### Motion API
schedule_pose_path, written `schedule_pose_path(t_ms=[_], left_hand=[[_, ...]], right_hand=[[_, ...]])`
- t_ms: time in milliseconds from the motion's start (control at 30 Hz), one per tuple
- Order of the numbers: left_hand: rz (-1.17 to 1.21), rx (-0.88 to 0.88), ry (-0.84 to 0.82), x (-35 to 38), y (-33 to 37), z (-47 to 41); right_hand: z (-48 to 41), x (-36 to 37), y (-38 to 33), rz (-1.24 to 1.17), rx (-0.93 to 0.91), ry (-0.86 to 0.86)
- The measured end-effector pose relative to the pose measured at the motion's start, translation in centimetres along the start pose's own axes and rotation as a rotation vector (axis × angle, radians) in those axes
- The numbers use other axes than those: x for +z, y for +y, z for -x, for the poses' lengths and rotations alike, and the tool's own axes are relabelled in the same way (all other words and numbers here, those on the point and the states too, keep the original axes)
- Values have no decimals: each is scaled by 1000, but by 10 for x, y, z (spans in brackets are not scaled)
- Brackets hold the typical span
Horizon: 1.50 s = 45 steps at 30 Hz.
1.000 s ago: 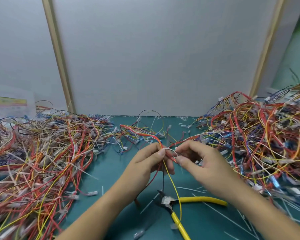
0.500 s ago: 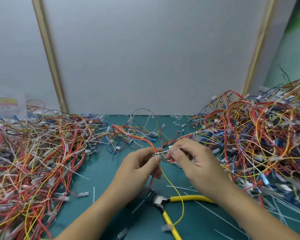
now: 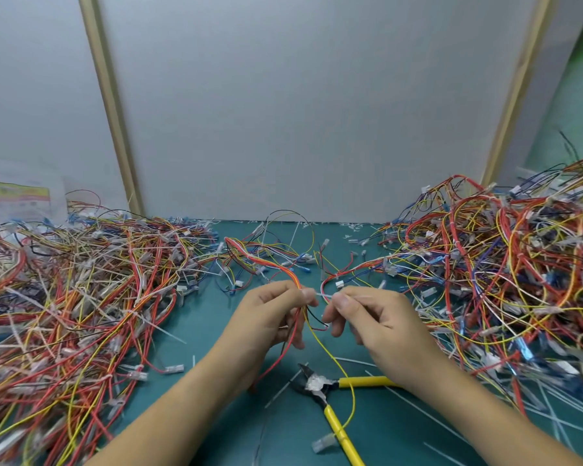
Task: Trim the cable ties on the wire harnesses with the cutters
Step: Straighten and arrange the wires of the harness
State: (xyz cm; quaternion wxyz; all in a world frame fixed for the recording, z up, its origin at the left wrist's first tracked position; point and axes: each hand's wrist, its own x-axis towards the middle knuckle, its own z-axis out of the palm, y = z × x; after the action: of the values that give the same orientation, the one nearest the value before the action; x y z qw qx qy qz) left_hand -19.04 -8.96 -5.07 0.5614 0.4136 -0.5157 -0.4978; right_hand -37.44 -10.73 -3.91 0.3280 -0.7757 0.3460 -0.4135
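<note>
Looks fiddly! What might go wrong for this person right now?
The white tie pinched by the right hand is thin and might slip free. The harness in the left hand trails a yellow wire across the cutters, so lifting them may snag it.

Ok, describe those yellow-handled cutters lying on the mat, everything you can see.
The cutters lie flat on the teal mat, nearer the camera than the left hand and right hand, neither touching them. Dark metal head, shiny at the pivot, jaws pointing up-left. The two yellow-sleeved handles are splayed: one runs right until the right forearm hides its end, the other toward the bottom edge. A thin yellow wire crosses the upper handle.
</note>
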Motion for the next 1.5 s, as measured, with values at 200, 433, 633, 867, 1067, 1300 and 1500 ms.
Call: schedule_pose_path(t_ms=[200,433,633,867,1067,1300,1500], left_hand=[[-37,-39,41,1,-2,-3],[-77,-2,27,10,-4,-5],[-120,25,-5,10,-5,-7],[-34,-57,-41,6,-3,-4],[200,-181,246,-9,4,-7],[134,-144,233,-12,4,-6],[18,-10,-163,-2,6,5]], right_hand=[[2,2,-3,-54,14,1],[2,5,0,-115,68,160],[0,1,2,-56,41,179],[-1,-8,1,-123,-2,148],[5,-4,-7,-138,-78,65],[12,-3,-15,-235,-102,-193],[-3,-13,-15,-55,-23,241]])
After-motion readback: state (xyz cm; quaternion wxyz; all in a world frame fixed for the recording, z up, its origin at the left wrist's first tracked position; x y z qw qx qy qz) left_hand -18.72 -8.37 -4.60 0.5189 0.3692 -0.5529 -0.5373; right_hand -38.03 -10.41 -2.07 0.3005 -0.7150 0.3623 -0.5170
